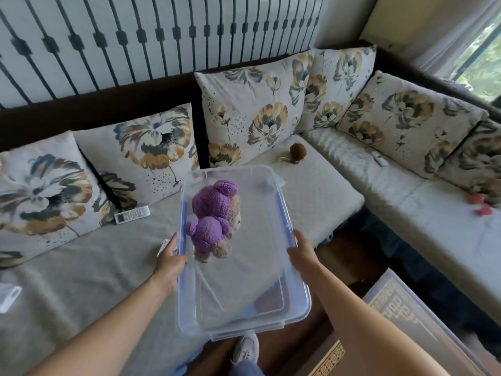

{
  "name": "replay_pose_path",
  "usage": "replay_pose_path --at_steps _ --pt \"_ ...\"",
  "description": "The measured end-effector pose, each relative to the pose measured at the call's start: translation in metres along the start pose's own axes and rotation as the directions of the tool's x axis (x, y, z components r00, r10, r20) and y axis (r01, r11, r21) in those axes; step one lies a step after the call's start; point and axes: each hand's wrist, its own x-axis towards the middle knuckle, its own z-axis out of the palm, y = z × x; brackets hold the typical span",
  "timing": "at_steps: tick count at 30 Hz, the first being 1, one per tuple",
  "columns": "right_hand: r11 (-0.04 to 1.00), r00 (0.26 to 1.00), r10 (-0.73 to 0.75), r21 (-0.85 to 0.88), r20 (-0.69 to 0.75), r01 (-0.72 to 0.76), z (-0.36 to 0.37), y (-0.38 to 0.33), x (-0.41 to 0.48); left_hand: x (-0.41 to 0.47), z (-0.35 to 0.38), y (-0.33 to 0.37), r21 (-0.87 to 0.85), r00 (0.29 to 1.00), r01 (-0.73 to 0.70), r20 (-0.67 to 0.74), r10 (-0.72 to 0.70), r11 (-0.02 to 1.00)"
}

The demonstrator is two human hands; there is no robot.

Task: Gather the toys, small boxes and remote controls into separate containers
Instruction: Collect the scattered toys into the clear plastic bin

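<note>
1. The purple plush toy (214, 213) lies in the clear bin (244, 328), in its far half against the left wall. It is the only thing in there, so this bin looks to be the toys' container.
2. The bin is off the sofa (81, 280), carried above the seat's front edge. The left hand (169, 263) and right hand (303, 253) each grip a long side at mid-length, fingers wrapped over the rim. Opposite grips likely keep it level so the toy does not slide.
3. A brown toy (298, 151) sits on the seat just beyond the bin's far end, probably the next pickup.
4. Red toys (481, 204) lie well apart on the right-hand seat.
5. A white remote (132, 214) rests by the left cushions and a second remote (379, 158) by the right ones; both belong in another container.
</note>
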Motion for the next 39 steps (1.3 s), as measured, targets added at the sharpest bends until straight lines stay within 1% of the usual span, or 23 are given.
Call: replay_pose_path --at_steps 2,5,10,16,19,21,25,28,34,39 --pt "1.000 1.000 0.008 -0.030 -0.011 -0.008 -0.027 -0.002 0.025 0.006 0.033 0.005 -0.025 1.000 0.024 0.001 -0.024 0.999" --pt "0.999 1.000 0.022 -0.044 -0.005 -0.023 -0.057 0.000 0.052 0.010 0.071 0.012 -0.023 1.000 0.023 -0.011 -0.024 0.999" --pt "0.998 0.999 0.037 -0.044 -0.005 -0.038 -0.094 -0.001 0.083 0.022 0.114 0.028 0.022 0.999 0.036 -0.012 -0.035 0.999" --pt "0.996 0.995 0.087 0.001 -0.049 -0.088 -0.125 0.001 0.112 0.043 0.149 0.050 0.103 0.998 0.024 0.062 -0.031 0.994" --pt "0.994 0.992 0.110 0.030 -0.069 -0.108 -0.145 0.005 0.138 0.057 0.184 0.062 0.133 0.996 -0.015 0.090 0.003 0.991" --pt "0.994 0.993 0.100 0.040 -0.068 -0.098 -0.149 0.007 0.145 0.057 0.195 0.069 0.138 0.995 -0.033 0.101 0.019 0.990" --pt "0.997 0.995 0.077 0.027 -0.061 -0.075 -0.191 0.011 0.189 0.076 0.254 0.073 0.154 0.994 -0.024 0.105 0.007 0.988" --pt "0.998 0.997 0.064 0.016 -0.043 -0.063 -0.234 0.017 0.238 0.098 0.315 0.072 0.155 0.996 -0.019 0.085 0.006 0.988" --pt "0.994 0.994 0.110 -0.008 -0.025 -0.110 -0.314 0.036 0.319 0.123 0.424 0.075 0.127 0.994 0.002 0.107 -0.015 0.992" --pt "0.989 0.989 0.145 0.009 -0.033 -0.145 -0.361 0.036 0.362 0.143 0.485 0.090 0.140 0.991 -0.007 0.131 -0.011 0.990"
